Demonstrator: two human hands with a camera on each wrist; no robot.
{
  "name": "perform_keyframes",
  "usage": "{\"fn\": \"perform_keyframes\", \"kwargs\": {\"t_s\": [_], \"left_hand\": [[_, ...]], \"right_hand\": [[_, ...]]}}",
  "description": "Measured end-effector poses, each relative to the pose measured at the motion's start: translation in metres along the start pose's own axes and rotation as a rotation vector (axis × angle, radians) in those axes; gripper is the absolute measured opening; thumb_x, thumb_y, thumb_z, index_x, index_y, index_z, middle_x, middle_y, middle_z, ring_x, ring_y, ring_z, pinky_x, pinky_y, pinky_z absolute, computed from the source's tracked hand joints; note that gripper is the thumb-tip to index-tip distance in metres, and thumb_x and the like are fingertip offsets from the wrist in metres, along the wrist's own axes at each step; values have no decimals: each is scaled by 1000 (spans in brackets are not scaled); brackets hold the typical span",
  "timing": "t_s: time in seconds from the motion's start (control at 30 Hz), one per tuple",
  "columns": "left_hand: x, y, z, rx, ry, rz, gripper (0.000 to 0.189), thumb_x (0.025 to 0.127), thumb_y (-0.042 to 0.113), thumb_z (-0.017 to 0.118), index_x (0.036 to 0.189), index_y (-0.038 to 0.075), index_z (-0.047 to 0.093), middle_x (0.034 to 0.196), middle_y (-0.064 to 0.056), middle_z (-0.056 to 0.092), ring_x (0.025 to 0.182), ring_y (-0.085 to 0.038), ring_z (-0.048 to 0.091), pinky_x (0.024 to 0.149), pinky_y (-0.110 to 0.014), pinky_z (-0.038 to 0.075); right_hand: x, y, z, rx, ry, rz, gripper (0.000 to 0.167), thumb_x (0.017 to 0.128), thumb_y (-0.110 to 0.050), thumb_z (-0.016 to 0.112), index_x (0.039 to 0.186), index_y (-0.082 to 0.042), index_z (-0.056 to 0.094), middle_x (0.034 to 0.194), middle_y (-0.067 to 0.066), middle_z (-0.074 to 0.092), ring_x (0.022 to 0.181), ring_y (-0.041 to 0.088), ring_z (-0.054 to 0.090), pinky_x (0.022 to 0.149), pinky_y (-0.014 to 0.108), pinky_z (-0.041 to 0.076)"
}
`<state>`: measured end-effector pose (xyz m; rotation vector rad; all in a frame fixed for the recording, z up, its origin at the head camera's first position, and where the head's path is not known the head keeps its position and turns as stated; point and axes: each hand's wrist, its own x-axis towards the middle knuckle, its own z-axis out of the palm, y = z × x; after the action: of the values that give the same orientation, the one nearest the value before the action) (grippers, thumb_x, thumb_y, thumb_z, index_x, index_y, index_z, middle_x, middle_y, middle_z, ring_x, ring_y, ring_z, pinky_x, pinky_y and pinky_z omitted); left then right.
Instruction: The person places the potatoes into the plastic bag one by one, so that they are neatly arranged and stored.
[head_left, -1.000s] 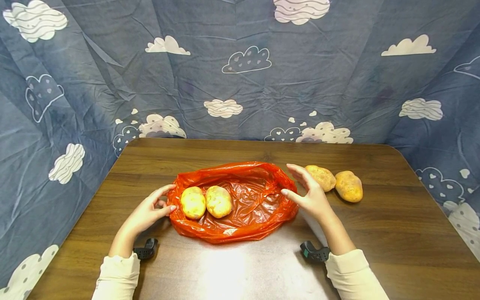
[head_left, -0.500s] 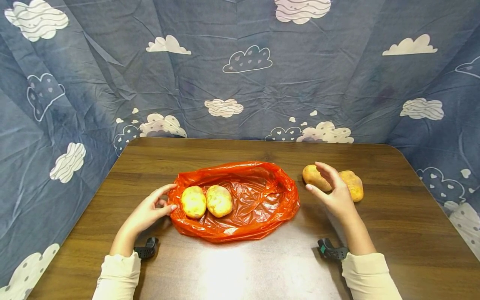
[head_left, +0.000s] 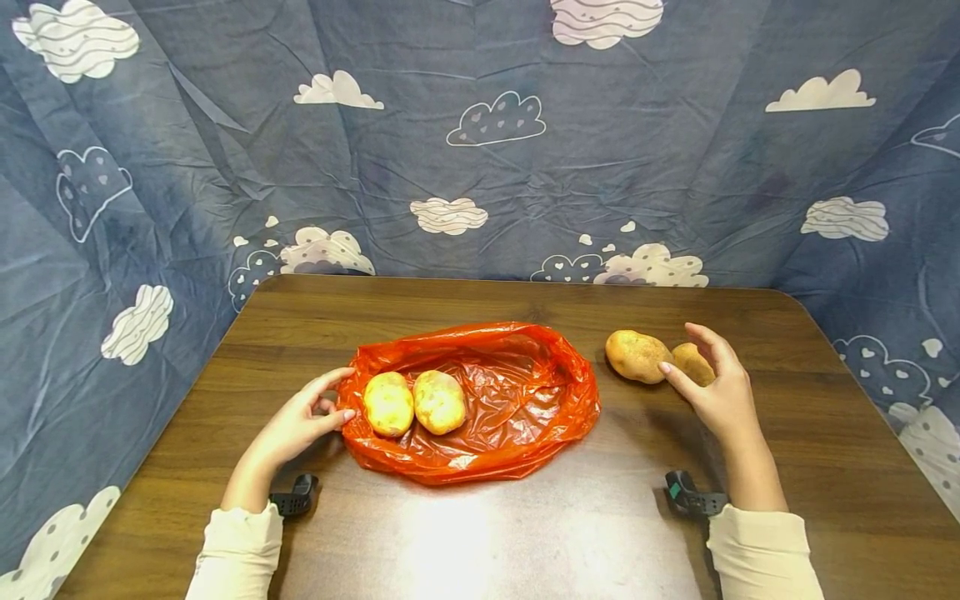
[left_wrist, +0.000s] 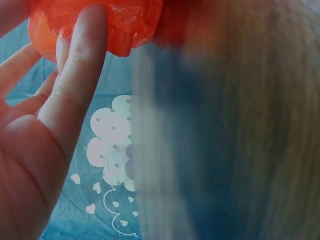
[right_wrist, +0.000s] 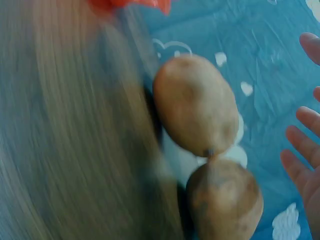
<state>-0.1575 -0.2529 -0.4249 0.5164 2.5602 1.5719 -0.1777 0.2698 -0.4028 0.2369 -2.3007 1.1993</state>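
A red plastic bag (head_left: 517,417) lies spread on the table with its mouth facing up. Inside it, toward the left, two potatoes (head_left: 388,404) sit side by side. My left hand (head_left: 296,425) holds the bag's left rim between thumb and fingers; in the left wrist view the bag (left_wrist: 125,30) is at the thumb's tip. Off to the right, two more potatoes lie end to end, the nearer-to-bag potato (head_left: 636,357) and the right potato (head_left: 692,363). My right hand (head_left: 723,392) hovers at the right potato, thumb and fingers apart, partly covering it.
The brown wooden table (head_left: 540,533) has a far edge against a blue cloud-print cloth (head_left: 480,183). A black wrist camera mount (head_left: 296,497) hangs at the left wrist, and another mount (head_left: 693,496) at the right.
My right hand has moved right, from the bag's right side past the first potato to the farther one. My left hand has stayed at the bag's left rim.
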Motion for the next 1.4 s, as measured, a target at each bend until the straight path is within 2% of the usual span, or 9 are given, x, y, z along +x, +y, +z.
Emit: {"fn": "perform_keyframes", "kwargs": {"t_s": [0.13, 0.27, 0.4, 0.53, 0.67, 0.8, 1.03, 1.27, 1.4], "left_hand": [[1, -4, 0, -11, 2, 10, 56, 82, -1, 62, 132, -1, 36, 118, -24, 42, 65, -11, 50, 53, -25, 42], [1, -3, 0, -10, 4, 11, 56, 82, 0, 63, 132, 1, 37, 119, -24, 42, 65, -11, 50, 54, -24, 42], [0, -1, 1, -11, 4, 25, 56, 82, 1, 63, 132, 0, 38, 119, -24, 42, 66, -12, 50, 55, -24, 42], [-1, 7, 1, -6, 4, 36, 54, 83, -1, 61, 131, -3, 37, 118, -26, 42, 67, -13, 49, 56, -24, 42], [-1, 8, 1, -7, 4, 27, 54, 83, 0, 62, 131, -2, 37, 118, -25, 42, 67, -13, 50, 56, -24, 42], [0, 0, 1, -18, 3, 19, 56, 83, 3, 63, 133, 2, 37, 119, -23, 42, 67, -13, 50, 55, -24, 42], [0, 0, 1, -20, 2, 22, 55, 83, 5, 63, 132, 3, 38, 119, -21, 42, 67, -12, 50, 54, -24, 42], [0, -1, 1, -12, 7, 22, 55, 83, 6, 64, 132, 3, 39, 120, -21, 43, 66, -12, 49, 54, -24, 42], [0, -1, 0, -11, 9, 22, 55, 83, 6, 63, 132, 3, 39, 120, -21, 43, 67, -12, 50, 54, -24, 42]], "right_hand": [[-2, 27, -6, -18, 19, 51, 62, 71, 2, 73, 126, -1, 47, 122, 19, 48, 113, 10, 42, 96, 23, 31], [-4, 39, -10, -11, 49, 91, 61, 73, -3, 73, 127, -3, 47, 122, 18, 49, 113, 26, 44, 96, 28, 31], [-8, 47, -13, -73, 64, 132, 60, 74, -9, 73, 128, -6, 47, 120, 18, 51, 111, 18, 46, 93, 23, 32], [-12, 55, -16, -97, 49, 173, 60, 76, -11, 72, 129, -4, 45, 123, 19, 48, 112, 23, 44, 94, 22, 31], [-16, 65, -17, -104, 17, 220, 62, 78, -15, 70, 131, -3, 41, 125, 20, 44, 114, 36, 41, 98, 36, 29], [-18, 70, -18, -105, -18, 256, 64, 80, -20, 68, 134, -4, 37, 127, 24, 42, 115, 41, 38, 97, 49, 25], [-20, 77, -18, -128, -84, 293, 71, 81, -27, 67, 137, -3, 31, 131, 27, 35, 117, 45, 33, 94, 56, 23], [-21, 80, -16, -140, -74, 288, 73, 78, -23, 71, 136, -1, 32, 128, 27, 37, 113, 41, 36, 92, 53, 27], [-21, 79, -15, -172, -37, 291, 71, 76, -23, 73, 134, -2, 36, 125, 23, 40, 107, 33, 39, 85, 33, 34]]}}
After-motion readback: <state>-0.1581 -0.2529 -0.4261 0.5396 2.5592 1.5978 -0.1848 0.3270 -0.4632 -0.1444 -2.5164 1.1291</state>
